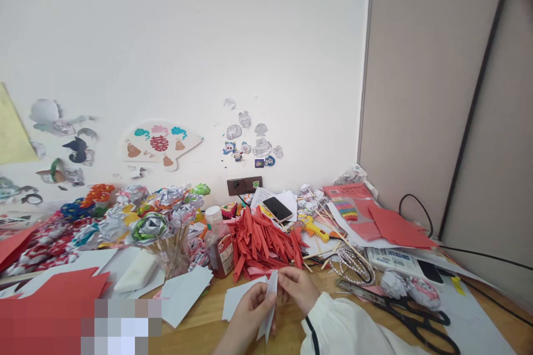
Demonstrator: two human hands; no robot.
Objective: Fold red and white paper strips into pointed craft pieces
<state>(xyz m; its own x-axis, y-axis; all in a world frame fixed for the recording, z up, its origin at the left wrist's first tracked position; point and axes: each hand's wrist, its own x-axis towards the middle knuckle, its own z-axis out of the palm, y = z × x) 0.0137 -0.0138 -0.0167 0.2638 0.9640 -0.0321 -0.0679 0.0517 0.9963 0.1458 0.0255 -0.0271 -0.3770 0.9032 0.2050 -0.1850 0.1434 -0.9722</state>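
Note:
A folded strip of white paper (272, 292) stands upright between my two hands near the table's front edge. My left hand (255, 306) pinches it from the left, thumb against its face. At its upper right side, the fingers of my right hand (297, 287) are closed on the same paper; their tips are partly hidden. Beside my left hand lie white paper sheets (234, 298) on the wooden table (195, 316). Just beyond my hands is a heap of folded red paper strips (262, 238).
A bottle of reddish-brown liquid (220, 249) stands left of the red heap, near paper flowers (152, 227) and a cup of sticks (170, 258). Black-handled scissors (410, 310), a yellow glue gun (315, 229), a phone (277, 209) and red sheets (397, 226) lie to the right.

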